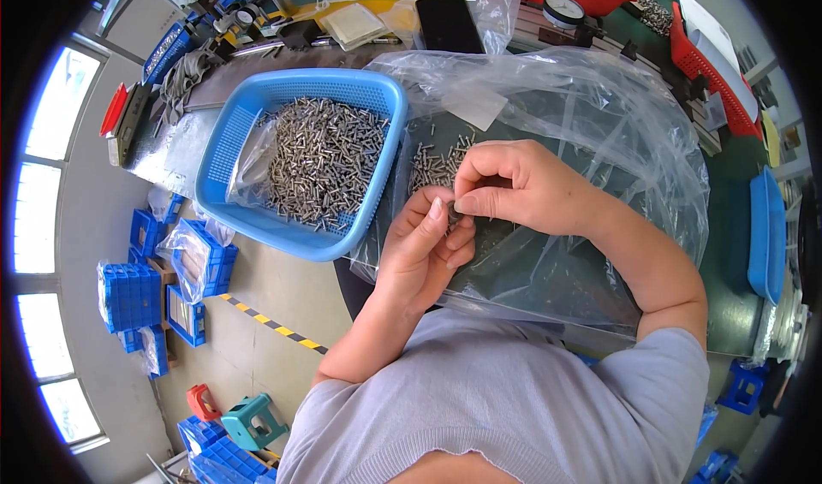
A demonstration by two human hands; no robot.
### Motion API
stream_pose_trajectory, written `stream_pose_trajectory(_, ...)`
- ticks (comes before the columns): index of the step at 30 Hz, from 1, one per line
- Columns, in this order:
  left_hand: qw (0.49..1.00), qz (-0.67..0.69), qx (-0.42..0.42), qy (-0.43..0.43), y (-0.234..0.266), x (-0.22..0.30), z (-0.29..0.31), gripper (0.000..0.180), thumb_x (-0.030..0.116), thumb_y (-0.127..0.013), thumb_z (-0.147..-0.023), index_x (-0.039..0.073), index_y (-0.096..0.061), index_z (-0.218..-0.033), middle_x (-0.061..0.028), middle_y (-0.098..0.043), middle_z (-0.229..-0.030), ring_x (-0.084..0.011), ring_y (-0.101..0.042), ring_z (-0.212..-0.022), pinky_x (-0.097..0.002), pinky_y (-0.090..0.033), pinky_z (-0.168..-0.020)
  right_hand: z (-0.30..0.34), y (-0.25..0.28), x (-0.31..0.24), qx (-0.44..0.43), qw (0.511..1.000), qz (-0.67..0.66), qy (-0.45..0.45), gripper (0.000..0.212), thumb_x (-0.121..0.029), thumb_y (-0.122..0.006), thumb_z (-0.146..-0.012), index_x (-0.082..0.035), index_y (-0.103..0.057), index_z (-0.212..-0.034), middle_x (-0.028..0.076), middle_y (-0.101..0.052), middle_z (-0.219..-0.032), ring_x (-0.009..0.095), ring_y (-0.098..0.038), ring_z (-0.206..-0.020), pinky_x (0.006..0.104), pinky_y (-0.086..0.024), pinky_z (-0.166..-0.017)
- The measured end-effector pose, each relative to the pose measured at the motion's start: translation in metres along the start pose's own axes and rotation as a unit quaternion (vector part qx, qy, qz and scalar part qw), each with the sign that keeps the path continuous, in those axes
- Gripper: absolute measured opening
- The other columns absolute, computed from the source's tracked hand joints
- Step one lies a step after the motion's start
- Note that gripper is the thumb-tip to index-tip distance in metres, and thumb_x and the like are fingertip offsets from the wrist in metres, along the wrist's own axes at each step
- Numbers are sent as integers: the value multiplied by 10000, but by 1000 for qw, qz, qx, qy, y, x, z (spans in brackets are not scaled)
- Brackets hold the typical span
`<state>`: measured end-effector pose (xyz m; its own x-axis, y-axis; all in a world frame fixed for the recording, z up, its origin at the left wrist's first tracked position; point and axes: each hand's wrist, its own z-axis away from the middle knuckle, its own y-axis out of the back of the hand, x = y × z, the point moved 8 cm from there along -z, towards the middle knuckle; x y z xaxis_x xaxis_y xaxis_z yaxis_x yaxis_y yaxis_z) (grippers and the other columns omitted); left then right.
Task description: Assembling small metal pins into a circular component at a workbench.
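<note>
Lt. grey shirt (497,390), then both hands (419,249) (522,184) tog., L curled, R elbow bent, pinch-grip on sm. pc. (455,213)

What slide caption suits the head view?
Left hand and right hand meet beside a blue basket of small metal pins.

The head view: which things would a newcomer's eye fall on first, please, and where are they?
Probably the big blue basket left of centre, holding a heap of small metal pins. Next come the left hand and right hand, close together near the middle of the picture. Around them, a wrinkled clear plastic sheet spreads over the green table.
</note>
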<state>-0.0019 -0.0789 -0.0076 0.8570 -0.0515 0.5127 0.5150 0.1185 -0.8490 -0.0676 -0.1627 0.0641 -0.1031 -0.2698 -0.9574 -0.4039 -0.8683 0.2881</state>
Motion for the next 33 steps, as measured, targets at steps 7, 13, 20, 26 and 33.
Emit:
stream_pose_trajectory(7,1000,-8,-13,9,-1,-2,-1,156,227,-566,-940,84,-535,-995,1,-510,-798,-87,-389,-631,-219,-315,-525,-2,-3,-6,4,998,44,33,120,-94,-695,-790,-28,-606,-836,21,-558,-813,114,-527,-739,254,-433,-666)
stream_pose_trajectory(13,999,-12,-33,29,-3,-4,-4,216,282,-593,-922,87,-538,-996,9,-499,-794,-92,-387,-635,-222,-307,-524,-2,-2,-9,14,993,49,104,138,-76,-713,-760,-34,-600,-826,33,-552,-849,137,-535,-785,267,-442,-705)
stream_pose_trajectory(20,1000,-17,-4,-12,0,-1,-2,251,310,-538,-949,84,-541,-1058,5,-521,-850,-102,-428,-693,-230,-338,-548,2,2,-13,53,990,63,118,130,-75,-713,-750,-29,-610,-814,43,-561,-822,166,-552,-754,281,-443,-692)
stream_pose_trajectory(26,999,7,-11,-36,-1,3,-1,303,310,-452,-987,46,-519,-1119,-53,-473,-918,-87,-377,-695,-180,-341,-509,1,13,-3,-29,976,215,34,110,-106,-676,-735,-41,-645,-817,84,-601,-792,254,-599,-740,335,-467,-666)
stream_pose_trajectory(33,999,26,-25,-31,-3,3,-1,297,302,-444,-990,49,-526,-1123,-73,-452,-937,-89,-361,-697,-179,-334,-509,3,3,13,-42,926,366,80,163,-104,-719,-676,-56,-613,-791,74,-549,-758,278,-565,-822,381,-467,-714)
